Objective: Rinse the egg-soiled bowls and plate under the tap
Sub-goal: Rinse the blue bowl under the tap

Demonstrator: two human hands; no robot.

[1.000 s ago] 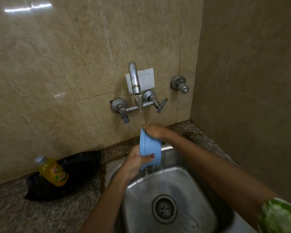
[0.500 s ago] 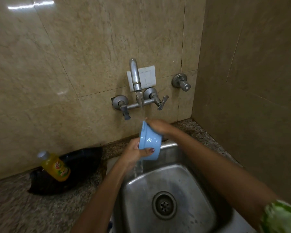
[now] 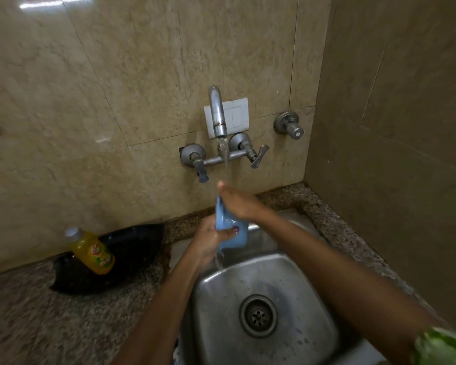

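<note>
While water runs from the tap in a thin stream, I hold the blue bowl tipped on its side above the back edge of the sink, right under the flow. My left hand grips the bowl from below, the thumb with its dark-painted nail pressed across the lower wall and the other fingers curled behind, out of sight. My right hand lies over the upper part of the bowl with its fingertips hooked over the rim at the top; the stream lands on those fingers and the rim. Water drips off the bowl's lower edge into the steel basin, which is wet, its round drain near the middle. I cannot see the inside of the bowl, so I cannot tell how clean it is. On the speckled counter to the left of the sink a yellow bottle leans tilted against a black bag by the tiled wall. A white switch plate sits behind the spout, and a separate valve sticks out of the wall to its right.
</note>
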